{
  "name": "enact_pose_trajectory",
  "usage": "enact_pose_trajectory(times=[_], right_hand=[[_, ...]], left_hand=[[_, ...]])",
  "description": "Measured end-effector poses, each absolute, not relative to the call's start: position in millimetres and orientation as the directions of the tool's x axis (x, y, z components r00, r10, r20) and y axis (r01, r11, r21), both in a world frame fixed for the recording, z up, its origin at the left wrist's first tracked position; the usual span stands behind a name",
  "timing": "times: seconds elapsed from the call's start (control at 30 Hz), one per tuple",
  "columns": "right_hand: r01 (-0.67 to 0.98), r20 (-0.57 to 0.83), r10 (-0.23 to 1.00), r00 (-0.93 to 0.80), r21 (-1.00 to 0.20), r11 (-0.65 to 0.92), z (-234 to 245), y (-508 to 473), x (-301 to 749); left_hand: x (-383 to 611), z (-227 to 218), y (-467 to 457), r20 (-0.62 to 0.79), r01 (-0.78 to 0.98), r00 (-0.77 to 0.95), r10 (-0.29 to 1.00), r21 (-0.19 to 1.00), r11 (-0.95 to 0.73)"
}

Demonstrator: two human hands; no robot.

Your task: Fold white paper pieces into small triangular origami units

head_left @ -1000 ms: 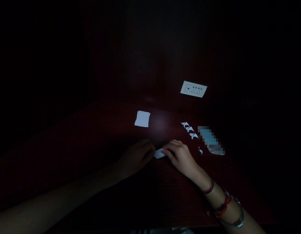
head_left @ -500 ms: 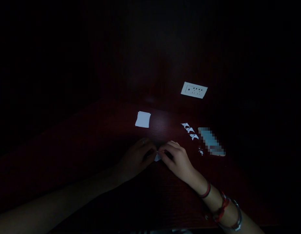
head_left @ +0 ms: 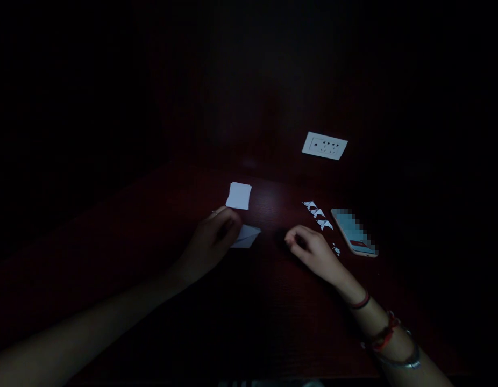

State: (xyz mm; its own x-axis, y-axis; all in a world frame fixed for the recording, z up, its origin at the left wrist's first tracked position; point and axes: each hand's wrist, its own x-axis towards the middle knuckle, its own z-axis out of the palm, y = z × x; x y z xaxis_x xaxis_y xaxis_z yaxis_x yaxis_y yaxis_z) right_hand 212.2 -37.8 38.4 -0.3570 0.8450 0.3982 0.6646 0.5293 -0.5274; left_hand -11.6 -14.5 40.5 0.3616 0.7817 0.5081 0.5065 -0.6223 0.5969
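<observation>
A partly folded piece of white paper (head_left: pixel 247 236) lies low over the dark red table, one pointed corner toward the right. My left hand (head_left: pixel 212 236) is closed on its left side, covering that part. To the right and apart from the paper, my right hand (head_left: pixel 311 250) has its fingers curled in toward the thumb, and nothing shows in them. Just beyond my left hand is a stack of white paper squares (head_left: pixel 239 195). Several small folded paper figures (head_left: pixel 317 213) stand in a slanting row past my right hand.
A phone (head_left: pixel 354 232) with a lit, blurred screen lies right of the folded figures. Small white paper bits (head_left: pixel 336 249) are close to my right hand. A white wall socket (head_left: pixel 325 145) sits at the back. The surroundings are very dark.
My hands have moved apart from their meeting point over the paper. My left hand has shifted left with the paper, which now shows more fully; my right hand has let go and moved right.
</observation>
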Motion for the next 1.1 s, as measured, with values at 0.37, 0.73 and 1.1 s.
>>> enact_pose_trajectory(times=[0.37, 0.73, 1.1], right_hand=[[0.656, 0.479, 0.768, -0.424, -0.422, 0.625, 55, -51, 186], [0.674, 0.466, 0.770, -0.436, -0.398, 0.622, 55, -51, 189], [0.669, 0.474, 0.797, -0.374, -0.457, 0.586, 56, -45, 212]], left_hand=[[8, 40, -25, 0.470, 0.426, 0.584, 0.662, 0.516, -0.743], [5, 39, -25, 0.493, 0.391, 0.559, 0.667, 0.553, -0.736], [-1, 41, -21, 0.514, 0.417, 0.446, 0.732, 0.605, -0.679]])
